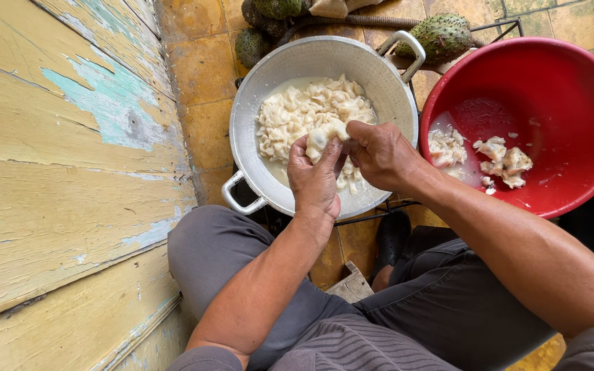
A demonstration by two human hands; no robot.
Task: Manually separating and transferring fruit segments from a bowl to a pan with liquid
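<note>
White fruit pulp piece [324,135] is pinched between left hand [315,180] and right hand [379,154] above the metal pan [256,96]; red basin [551,96] sits at three o'clock.

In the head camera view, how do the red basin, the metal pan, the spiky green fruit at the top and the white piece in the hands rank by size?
1. Red basin and metal pan: look alike, unranked.
2. Spiky green fruit.
3. White pulp piece, pinched by left hand and right hand.
</note>
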